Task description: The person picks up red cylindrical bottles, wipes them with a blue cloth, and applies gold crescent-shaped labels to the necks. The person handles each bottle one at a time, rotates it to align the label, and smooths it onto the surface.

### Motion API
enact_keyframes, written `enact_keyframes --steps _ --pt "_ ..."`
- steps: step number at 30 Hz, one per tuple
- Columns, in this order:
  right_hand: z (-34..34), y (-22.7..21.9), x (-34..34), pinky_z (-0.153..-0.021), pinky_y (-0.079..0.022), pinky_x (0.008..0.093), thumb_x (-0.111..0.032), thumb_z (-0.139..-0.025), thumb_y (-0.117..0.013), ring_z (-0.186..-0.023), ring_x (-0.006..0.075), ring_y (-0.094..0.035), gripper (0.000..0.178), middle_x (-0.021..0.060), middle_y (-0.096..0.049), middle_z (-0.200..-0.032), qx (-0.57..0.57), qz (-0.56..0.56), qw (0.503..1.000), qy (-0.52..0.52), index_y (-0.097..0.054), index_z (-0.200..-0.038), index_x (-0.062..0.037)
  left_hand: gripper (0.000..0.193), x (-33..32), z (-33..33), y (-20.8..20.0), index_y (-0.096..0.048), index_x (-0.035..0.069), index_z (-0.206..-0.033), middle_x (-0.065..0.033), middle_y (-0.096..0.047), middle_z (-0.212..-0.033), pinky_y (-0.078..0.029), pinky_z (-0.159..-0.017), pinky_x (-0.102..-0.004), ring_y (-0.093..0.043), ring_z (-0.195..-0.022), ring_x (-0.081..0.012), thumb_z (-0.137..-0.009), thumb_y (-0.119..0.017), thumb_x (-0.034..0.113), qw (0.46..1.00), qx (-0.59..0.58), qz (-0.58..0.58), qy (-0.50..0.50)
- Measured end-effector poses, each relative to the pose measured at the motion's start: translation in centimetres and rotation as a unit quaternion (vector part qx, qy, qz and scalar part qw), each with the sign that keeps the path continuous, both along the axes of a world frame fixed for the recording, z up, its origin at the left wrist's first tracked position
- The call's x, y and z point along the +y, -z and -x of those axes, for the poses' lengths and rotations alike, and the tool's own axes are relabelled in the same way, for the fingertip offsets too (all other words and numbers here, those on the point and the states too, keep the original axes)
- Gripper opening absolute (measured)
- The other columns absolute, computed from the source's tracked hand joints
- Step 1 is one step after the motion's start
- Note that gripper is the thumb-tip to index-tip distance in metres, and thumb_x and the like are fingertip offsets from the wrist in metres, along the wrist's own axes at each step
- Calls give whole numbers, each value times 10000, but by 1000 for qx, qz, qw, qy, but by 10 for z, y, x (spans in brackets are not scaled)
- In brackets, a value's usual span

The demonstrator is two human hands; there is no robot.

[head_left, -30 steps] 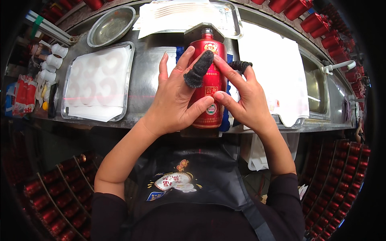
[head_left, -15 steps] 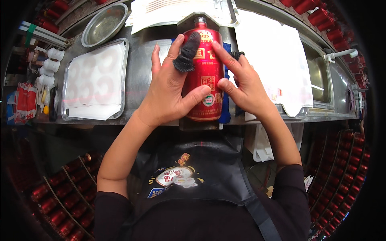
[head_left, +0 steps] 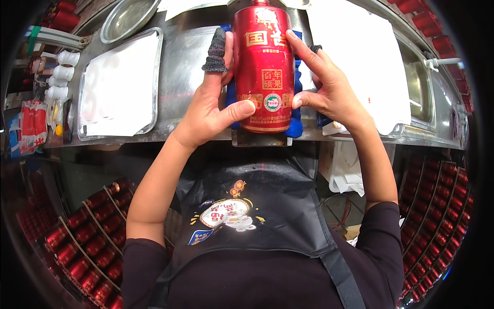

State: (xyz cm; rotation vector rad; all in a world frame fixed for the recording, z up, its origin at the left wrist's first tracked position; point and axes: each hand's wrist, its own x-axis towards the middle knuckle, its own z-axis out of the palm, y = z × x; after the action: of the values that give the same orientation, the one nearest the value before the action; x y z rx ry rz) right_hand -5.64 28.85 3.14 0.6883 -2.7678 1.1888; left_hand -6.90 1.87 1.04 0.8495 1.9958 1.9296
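Observation:
A red bottle (head_left: 263,59) with gold characters and a small green-and-white round emblem lies between my two hands, its neck pointing away from me. My left hand (head_left: 206,105) grips its left side, thumb on the lower front; a dark knitted finger cot (head_left: 215,51) covers one finger. My right hand (head_left: 329,85) is closed on the right side, with thumb and index fingertip against the edge. Another dark finger cot (head_left: 316,49) shows partly behind that hand. A blue cloth (head_left: 295,127) sits beneath the bottle; the bottle's cap is cut off by the frame's upper edge.
To the left stand a tray (head_left: 159,77) of white sheets and a metal bowl (head_left: 104,36). White cloth or paper (head_left: 355,67) covers the counter at right, before a sink (head_left: 427,103) with a white tap (head_left: 442,62). Racks of red bottles (head_left: 98,242) stand below on both sides.
The bottle looks larger and higher in view, its front turned more squarely upward. My left covered finger has moved off its face to its left side. The whole view has shifted slightly.

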Motion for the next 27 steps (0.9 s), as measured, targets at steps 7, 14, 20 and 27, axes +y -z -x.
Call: enact_keyframes --steps 7,14,20,27 --pt "-3 -8 -2 -589 -318 261 -570 -619 -865 -704 104 -312 1117 -25 -353 -879 -53 44 998 6 -365 -1565 -250 1068 -5 1 0 -75 121 -1615 -152 -199 -1643 -207 -1216 -424 -239 -1508 -291 -855 -775 391 999 -38 -21 3" --pt "-7 -15 -12 -598 -347 266 -603 -722 -811 -725 112 -354 954 3 -399 -884 6 -43 999 16 -429 -1532 -273 961 0 2 2 -115 128 -1612 -129 -219 -1645 -227 -1212 -422 -260 -1499 -287 -906 -733 335 998 -46 -37 -20" --pt "-9 -16 -17 -602 -351 276 -622 -770 -766 -704 118 -361 892 13 -396 -874 9 -31 999 26 -436 -1527 -285 984 -3 4 2 -125 126 -1611 -135 -240 -1638 -216 -1212 -422 -256 -1501 -273 -883 -756 330 1000 2 -2 -23" --pt "-9 -13 -14 -605 -345 291 -634 -796 -734 -693 124 -364 863 17 -396 -850 -5 -13 1000 22 -420 -1533 -315 962 -5 3 1 -146 105 -1602 -148 -232 -1642 -185 -1219 -438 -236 -1509 -277 -887 -746 339 999 4 12 -41"
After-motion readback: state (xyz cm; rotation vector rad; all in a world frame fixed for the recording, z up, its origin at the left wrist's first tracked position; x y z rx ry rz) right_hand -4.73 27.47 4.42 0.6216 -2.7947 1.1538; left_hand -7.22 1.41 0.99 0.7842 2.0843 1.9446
